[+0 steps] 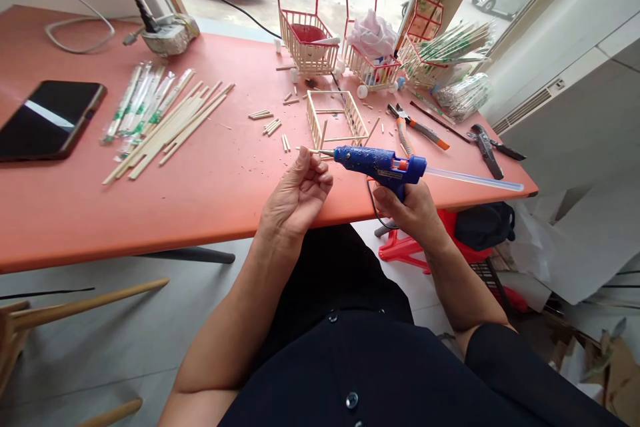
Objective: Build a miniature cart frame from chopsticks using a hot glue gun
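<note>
My right hand [407,210] is wrapped round the handle of a blue hot glue gun [370,160], and a long clear glue stick [475,179] sticks out of its back. The gun's nozzle points left, at the fingertips of my left hand [300,190]. Between thumb and forefinger that hand pinches a short wooden stick [306,149], whose end is at the nozzle tip. Just behind the gun, an open frame of thin sticks [314,121] stands on the table. Short cut stick pieces [273,126] lie to its left.
Chopsticks [170,133], some in wrappers, and a phone [53,119] lie left. Small stick-built carts [313,47] line the window side. Pliers [420,128] and a cutter [486,150] lie right. A power strip [173,37] sits at back left. The orange table [200,213] ends before my lap.
</note>
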Demonstrator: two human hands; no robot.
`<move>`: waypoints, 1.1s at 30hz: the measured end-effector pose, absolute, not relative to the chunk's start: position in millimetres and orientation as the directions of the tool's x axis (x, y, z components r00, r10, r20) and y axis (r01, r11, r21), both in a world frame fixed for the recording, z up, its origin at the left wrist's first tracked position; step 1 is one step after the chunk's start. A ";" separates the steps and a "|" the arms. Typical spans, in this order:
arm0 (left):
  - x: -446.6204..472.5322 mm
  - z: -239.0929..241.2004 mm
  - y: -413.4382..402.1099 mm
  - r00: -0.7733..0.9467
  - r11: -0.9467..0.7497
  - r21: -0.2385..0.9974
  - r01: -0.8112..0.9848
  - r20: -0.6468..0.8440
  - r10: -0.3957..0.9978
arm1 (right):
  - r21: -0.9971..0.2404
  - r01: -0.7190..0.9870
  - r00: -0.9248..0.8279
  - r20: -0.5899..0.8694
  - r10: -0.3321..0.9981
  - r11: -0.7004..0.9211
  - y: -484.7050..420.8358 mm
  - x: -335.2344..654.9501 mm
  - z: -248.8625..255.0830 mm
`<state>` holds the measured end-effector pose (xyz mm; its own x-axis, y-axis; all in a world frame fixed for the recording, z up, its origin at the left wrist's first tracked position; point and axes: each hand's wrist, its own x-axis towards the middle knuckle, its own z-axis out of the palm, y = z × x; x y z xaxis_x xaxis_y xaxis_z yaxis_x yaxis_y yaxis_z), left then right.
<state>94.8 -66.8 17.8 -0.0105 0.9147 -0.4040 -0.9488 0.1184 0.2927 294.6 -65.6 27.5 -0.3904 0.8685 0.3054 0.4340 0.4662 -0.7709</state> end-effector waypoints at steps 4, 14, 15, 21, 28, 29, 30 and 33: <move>94.4 17.4 -66.2 -0.015 0.116 0.291 -0.950 -0.411 0.912 | -0.756 0.451 -0.391 0.311 0.867 0.474 -65.7 294.3 28.6; 94.1 16.4 -65.7 -0.028 0.103 0.294 -0.950 -0.410 0.912 | -0.764 0.436 -0.401 0.308 0.863 0.476 -66.9 295.1 27.4; 94.2 16.6 -65.7 -0.030 0.102 0.291 -0.951 -0.417 0.908 | -0.768 0.431 -0.402 0.307 0.863 0.474 -67.2 295.0 27.4; 93.9 13.9 -65.2 -0.051 0.092 0.318 -0.944 -0.414 0.909 | -0.778 0.425 -0.396 0.300 0.868 0.463 -68.0 294.0 27.6; 91.8 8.9 -66.2 -0.036 0.114 0.374 -0.920 -0.372 0.927 | -0.767 0.449 -0.387 0.295 0.874 0.458 -65.8 292.6 28.6; 91.6 9.3 -66.6 -0.033 0.118 0.374 -0.920 -0.373 0.927 | -0.765 0.452 -0.385 0.296 0.874 0.458 -65.6 292.5 28.9; 91.4 10.0 -66.9 -0.029 0.119 0.368 -0.922 -0.374 0.927 | -0.765 0.456 -0.382 0.294 0.876 0.455 -65.6 292.5 29.1; 91.1 12.4 -67.5 -0.022 0.115 0.329 -0.937 -0.384 0.923 | -0.771 0.466 -0.371 0.276 0.887 0.434 -66.4 292.5 29.4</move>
